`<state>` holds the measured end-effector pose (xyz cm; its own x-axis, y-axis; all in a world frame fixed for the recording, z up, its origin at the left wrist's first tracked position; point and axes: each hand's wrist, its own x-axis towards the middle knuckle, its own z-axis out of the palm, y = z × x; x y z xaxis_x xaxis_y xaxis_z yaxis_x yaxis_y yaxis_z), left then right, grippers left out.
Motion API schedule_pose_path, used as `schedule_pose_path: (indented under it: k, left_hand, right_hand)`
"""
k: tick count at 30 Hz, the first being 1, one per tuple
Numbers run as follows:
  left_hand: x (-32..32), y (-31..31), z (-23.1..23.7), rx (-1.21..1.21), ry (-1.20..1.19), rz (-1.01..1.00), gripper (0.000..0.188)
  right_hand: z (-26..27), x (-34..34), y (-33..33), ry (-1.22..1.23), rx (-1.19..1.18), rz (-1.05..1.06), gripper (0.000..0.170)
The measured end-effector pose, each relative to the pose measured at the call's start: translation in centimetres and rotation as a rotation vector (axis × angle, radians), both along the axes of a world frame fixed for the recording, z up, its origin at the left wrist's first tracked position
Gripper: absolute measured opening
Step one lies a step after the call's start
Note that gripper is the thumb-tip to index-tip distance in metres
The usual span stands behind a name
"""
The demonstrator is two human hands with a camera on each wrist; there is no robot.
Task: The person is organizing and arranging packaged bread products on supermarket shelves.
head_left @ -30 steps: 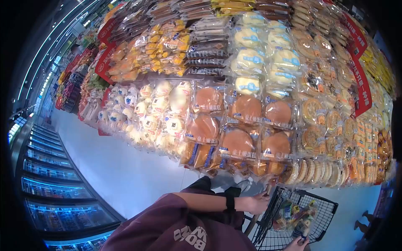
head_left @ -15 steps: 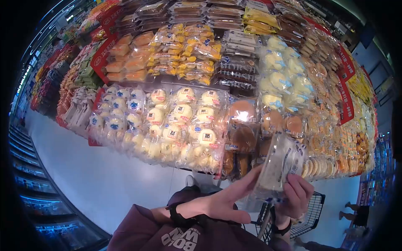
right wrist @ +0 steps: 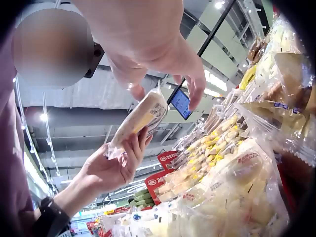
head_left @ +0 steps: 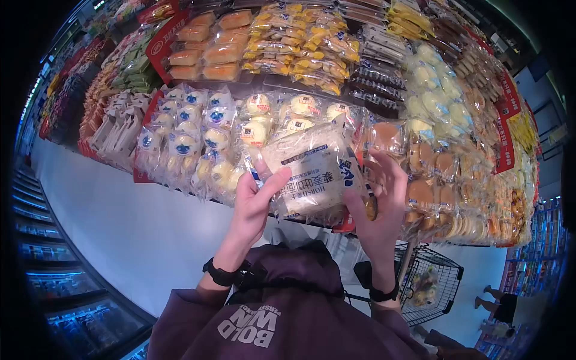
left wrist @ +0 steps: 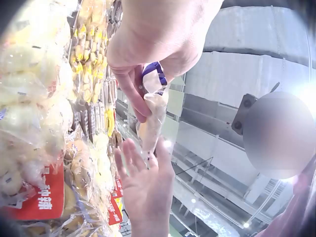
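Note:
A clear-wrapped pack of sliced bread [head_left: 315,171] with dark printing is held up in front of the display. My left hand [head_left: 255,201] grips its left end, thumb over the front; the left wrist view shows the fingers behind the pack [left wrist: 154,106]. At the pack's other end, my right hand [head_left: 381,207] has its fingers spread and the thumb close to the wrapper. In the right wrist view, the left hand [right wrist: 116,160] supports the pack [right wrist: 140,118] from below, while the right hand [right wrist: 153,54] hovers over its upper end with fingers apart.
Wrapped round buns [head_left: 183,144], yellow-packed breads [head_left: 300,45] and round cakes [head_left: 423,189] fill the display before me. A wire shopping cart [head_left: 441,270] with packed goods stands at lower right. Freezer cases [head_left: 78,288] line the left; another person [head_left: 510,306] is at far right.
The right hand came up from the cart with the bread pack. The pack moved left over the buns and passed into the left hand's grip; the right hand's fingers have opened.

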<state>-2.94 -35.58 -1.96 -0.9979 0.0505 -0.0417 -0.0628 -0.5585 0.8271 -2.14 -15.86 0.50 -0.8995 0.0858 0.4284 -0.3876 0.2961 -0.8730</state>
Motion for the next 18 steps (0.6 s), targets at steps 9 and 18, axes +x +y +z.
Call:
schedule_pose_path:
  k: [9,18]
  left_hand:
    - [0.6,2.6,-0.7,-0.072,0.062,-0.128,0.033]
    - [-1.2,6.1,0.7,-0.159,0.081,-0.011,0.027]
  right_hand:
    - [-0.3,-1.6,1.2,-0.252,-0.418,0.179,0.046]
    - [2.5,-3.7,5.1,-0.272,-0.107,0.169,0.042]
